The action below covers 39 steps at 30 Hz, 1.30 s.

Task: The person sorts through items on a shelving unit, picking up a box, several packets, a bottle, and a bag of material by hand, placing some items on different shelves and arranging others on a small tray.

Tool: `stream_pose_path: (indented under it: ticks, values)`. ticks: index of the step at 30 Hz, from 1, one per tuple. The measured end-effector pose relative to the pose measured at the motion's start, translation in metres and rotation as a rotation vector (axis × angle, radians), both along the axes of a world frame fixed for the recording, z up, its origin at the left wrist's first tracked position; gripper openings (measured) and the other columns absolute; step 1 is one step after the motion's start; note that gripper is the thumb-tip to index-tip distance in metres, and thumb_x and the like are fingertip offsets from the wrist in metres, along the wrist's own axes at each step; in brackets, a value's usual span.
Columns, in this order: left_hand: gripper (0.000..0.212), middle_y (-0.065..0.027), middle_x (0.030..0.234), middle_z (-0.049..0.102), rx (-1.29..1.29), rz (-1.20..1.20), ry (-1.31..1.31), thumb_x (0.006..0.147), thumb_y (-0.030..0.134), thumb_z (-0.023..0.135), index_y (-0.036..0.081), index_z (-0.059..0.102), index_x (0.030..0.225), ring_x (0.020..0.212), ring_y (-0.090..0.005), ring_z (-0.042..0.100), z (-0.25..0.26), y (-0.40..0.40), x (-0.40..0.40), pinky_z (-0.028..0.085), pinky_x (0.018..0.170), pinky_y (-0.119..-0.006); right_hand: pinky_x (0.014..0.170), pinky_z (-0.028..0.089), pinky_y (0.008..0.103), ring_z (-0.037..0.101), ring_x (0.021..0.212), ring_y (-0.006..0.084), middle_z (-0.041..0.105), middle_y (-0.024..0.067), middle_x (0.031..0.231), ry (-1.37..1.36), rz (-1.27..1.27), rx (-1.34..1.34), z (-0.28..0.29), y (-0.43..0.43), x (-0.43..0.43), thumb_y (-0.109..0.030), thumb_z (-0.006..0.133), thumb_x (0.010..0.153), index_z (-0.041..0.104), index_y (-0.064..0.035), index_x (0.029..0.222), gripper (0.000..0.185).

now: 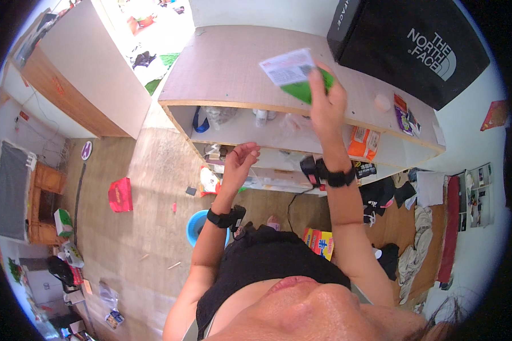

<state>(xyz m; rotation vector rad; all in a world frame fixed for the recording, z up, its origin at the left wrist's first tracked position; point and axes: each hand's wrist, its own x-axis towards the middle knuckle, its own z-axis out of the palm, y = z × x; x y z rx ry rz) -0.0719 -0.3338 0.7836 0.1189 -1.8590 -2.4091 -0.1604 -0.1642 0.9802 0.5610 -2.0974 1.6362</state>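
My right hand [329,100] is raised over the top of a wooden shelf unit [234,64]. It grips a thin flat packet, green on one part [298,90], along with a white printed card or sheet [288,68]; whether the two are one piece I cannot tell. My left hand [241,160] hangs in front of the shelves with its fingers loosely curled and nothing visible in it. Behind it, the upper shelf holds a white bottle [260,118], clear plastic bags [292,123], a blue strap [201,123] and an orange-and-white packet [364,143]. Both wrists wear black straps.
A large black box [418,47] stands at the unit's back right, near small snack packets [403,115]. On the floor are a blue basin [196,228], a red bag [120,195] and a yellow-and-red box [320,243]. A black cable [290,209] runs below the shelves.
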Motion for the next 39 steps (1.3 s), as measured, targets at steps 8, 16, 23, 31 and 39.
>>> stream_pose_path:
  ticks: [8,16,23,31,39]
  values:
    - [0.051,-0.0174,0.122,0.064,0.229,-0.088,-0.023,0.105,0.038,0.042,-0.006,0.054,0.128,0.111,-0.0241,0.063,0.046,0.014,0.006,0.053,0.094,-0.036,0.08,0.049,0.0243,0.058,0.089,0.0073,0.067,0.002,0.098,-0.444,0.359,-0.428,-0.062,0.032,0.049,-0.02,0.056,0.101,0.062,0.0024,0.118,0.029]
    - [0.054,-0.0151,0.118,0.062,0.054,-0.244,-0.032,0.099,0.036,0.056,-0.007,0.049,0.131,0.098,-0.0218,0.067,0.063,0.041,0.011,0.058,0.079,-0.035,0.08,0.048,0.0246,0.058,0.087,0.0086,0.066,0.0034,0.095,-0.463,0.275,-0.045,-0.094,0.059,0.062,-0.02,0.057,0.1,0.063,0.0016,0.115,0.028]
    - [0.039,-0.0129,0.107,0.065,-0.011,-0.35,-0.147,0.101,0.024,0.055,-0.004,0.047,0.127,0.079,-0.0229,0.072,0.051,0.07,0.012,0.061,0.062,-0.029,0.084,0.049,0.034,0.062,0.094,0.0192,0.066,0.0152,0.1,-0.435,0.222,-0.007,-0.127,0.069,0.065,-0.021,0.062,0.094,0.055,-0.0011,0.124,0.037]
    - [0.04,-0.0138,0.11,0.064,0.01,-0.367,-0.174,0.104,0.029,0.048,-0.003,0.046,0.127,0.084,-0.0224,0.071,0.038,0.102,0.002,0.061,0.067,-0.03,0.084,0.05,0.0378,0.064,0.094,0.0266,0.065,0.0193,0.103,-0.485,0.102,0.094,-0.157,0.115,0.08,-0.022,0.068,0.089,0.051,0.0008,0.126,0.046]
    - [0.039,-0.0106,0.108,0.064,-0.113,-0.426,-0.151,0.104,0.029,0.048,-0.002,0.047,0.128,0.082,-0.0171,0.068,0.034,0.125,-0.003,0.057,0.066,-0.028,0.057,0.049,0.0243,0.058,0.074,0.0063,0.065,0.001,0.093,-0.609,0.055,-0.236,-0.154,0.137,0.087,-0.015,0.067,0.093,0.056,0.0006,0.122,0.035]
